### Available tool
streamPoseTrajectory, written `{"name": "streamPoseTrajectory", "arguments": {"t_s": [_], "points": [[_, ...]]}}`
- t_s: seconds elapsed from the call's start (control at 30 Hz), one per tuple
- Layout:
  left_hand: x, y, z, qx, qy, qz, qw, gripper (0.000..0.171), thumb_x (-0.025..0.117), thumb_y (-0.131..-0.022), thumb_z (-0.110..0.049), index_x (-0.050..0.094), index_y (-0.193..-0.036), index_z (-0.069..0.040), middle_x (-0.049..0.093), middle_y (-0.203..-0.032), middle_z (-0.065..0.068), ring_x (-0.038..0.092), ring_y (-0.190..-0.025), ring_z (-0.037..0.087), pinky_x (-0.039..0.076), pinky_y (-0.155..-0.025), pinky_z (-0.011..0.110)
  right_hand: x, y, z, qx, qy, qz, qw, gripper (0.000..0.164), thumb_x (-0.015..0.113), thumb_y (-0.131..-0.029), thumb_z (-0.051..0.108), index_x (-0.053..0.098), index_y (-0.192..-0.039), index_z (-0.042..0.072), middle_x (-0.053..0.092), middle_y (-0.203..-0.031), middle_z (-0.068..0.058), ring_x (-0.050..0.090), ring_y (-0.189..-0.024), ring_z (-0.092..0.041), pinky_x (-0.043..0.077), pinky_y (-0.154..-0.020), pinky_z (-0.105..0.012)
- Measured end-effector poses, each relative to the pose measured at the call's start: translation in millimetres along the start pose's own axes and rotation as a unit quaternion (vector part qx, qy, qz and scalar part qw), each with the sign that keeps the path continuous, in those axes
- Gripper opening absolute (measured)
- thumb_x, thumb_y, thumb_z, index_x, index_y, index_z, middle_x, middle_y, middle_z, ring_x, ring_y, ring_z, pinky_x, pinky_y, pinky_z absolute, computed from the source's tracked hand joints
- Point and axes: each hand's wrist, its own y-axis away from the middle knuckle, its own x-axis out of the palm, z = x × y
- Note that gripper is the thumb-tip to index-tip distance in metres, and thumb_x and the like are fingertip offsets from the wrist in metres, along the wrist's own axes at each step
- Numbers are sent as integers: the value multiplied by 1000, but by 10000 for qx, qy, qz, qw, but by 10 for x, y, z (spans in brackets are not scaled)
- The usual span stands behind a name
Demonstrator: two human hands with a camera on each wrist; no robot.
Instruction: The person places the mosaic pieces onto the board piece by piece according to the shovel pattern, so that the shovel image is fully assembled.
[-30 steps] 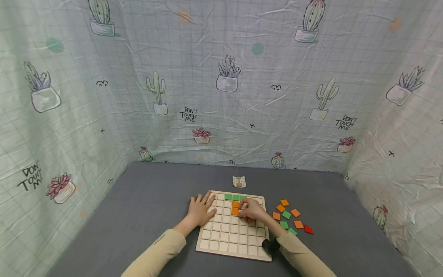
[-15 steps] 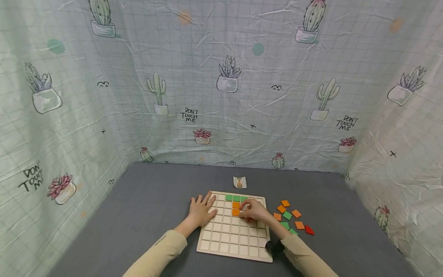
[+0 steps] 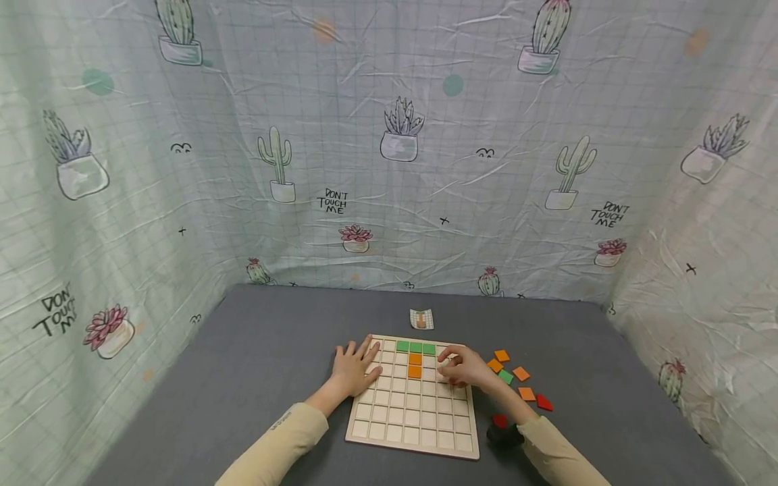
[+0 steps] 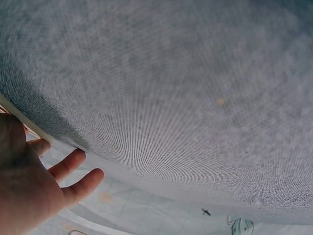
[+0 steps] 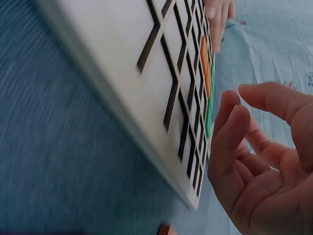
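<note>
A wooden grid board (image 3: 404, 441) lies on the dark table. Three green square tiles (image 3: 416, 347) sit side by side in its far row, and two orange tiles (image 3: 415, 365) stand in a column below the middle green one. My left hand (image 3: 351, 373) rests with spread fingers on the board's left edge. Over the board's right edge hovers my right hand (image 3: 464, 368), its fingers loosely bent. In the right wrist view thumb and index tip are close but apart, with nothing between them.
Right of the board lie loose orange tiles (image 3: 521, 374), a green tile (image 3: 506, 376) and a red quarter-round piece (image 3: 543, 402). Another red piece (image 3: 499, 421) shows beside the right wrist. A small printed card (image 3: 421, 319) lies behind the board. Patterned cloth (image 3: 401, 223) surrounds the table.
My right hand has moved right, away from the orange tiles to the board's right edge, and its forearm covers some loose tiles. The left hand stays put.
</note>
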Motion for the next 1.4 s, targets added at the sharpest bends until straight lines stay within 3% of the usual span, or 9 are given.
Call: {"name": "streamPoseTrajectory", "arguments": {"t_s": [0.27, 0.47, 0.57, 0.77, 0.93, 1.1, 1.4], "points": [[-8, -4, 5, 21, -34, 23, 10000, 56, 33, -93, -49, 32, -140, -19, 30, -146, 5, 39, -120, 34, 32, -87, 55, -250, 91, -135, -241, 14, 11, 9997, 32, 61, -84, 15, 52, -107, -5, 62, -79, -20, 60, -60, -19, 46, -49, -32], [-12, 12, -1, 46, -7, 25, 10000, 55, 32, -94, -47, 29, -141, -19, 28, -146, 6, 38, -121, 34, 32, -88, 55, -445, 183, -224, -234, -72, 73, 9997, 33, 58, -86, 10, 48, -111, -9, 59, -75, -26, 47, -49, -14, 38, -43, -28], [-34, 22, -5, 54, 30, 0, 10000, 55, 33, -93, -46, 31, -140, -19, 30, -146, 6, 39, -120, 34, 32, -87, 55, -549, 247, -264, -278, 135, -3, 9995, 35, 58, -86, 11, 48, -111, -10, 60, -79, -27, 49, -52, -15, 42, -47, -32], [-60, 34, -6, 60, 66, -28, 10000, 54, 34, -93, -46, 32, -140, -18, 31, -145, 6, 39, -119, 35, 32, -87, 55, -739, 358, -348, 50, 220, -284, 9993, 37, 59, -86, 17, 50, -112, -7, 63, -85, -22, 58, -66, -20, 46, -52, -35], [-33, 28, -4, 45, 93, 5, 9999, 55, 33, -93, -47, 31, -141, -19, 30, -146, 6, 39, -120, 35, 32, -87, 55, -895, 428, -415, 336, 244, -475, 9980, 38, 58, -87, 16, 49, -115, -8, 64, -84, -19, 58, -63, -18, 45, -51, -31], [11, 11, 3, 34, 114, 16, 9999, 55, 32, -93, -47, 30, -141, -20, 29, -146, 6, 38, -121, 35, 32, -88, 56, -1062, 503, -487, 335, 255, -498, 9979, 40, 56, -87, 14, 45, -116, -12, 65, -87, -20, 56, -61, -13, 46, -54, -30], [27, 0, 2, 26, 89, 31, 10000, 54, 32, -94, -47, 30, -141, -20, 29, -146, 6, 38, -122, 35, 31, -88, 56, -1225, 520, -617, 691, 337, -695, 9946, 43, 58, -87, 17, 46, -118, -10, 67, -91, -16, 63, -71, -17, 47, -60, -34]]}}
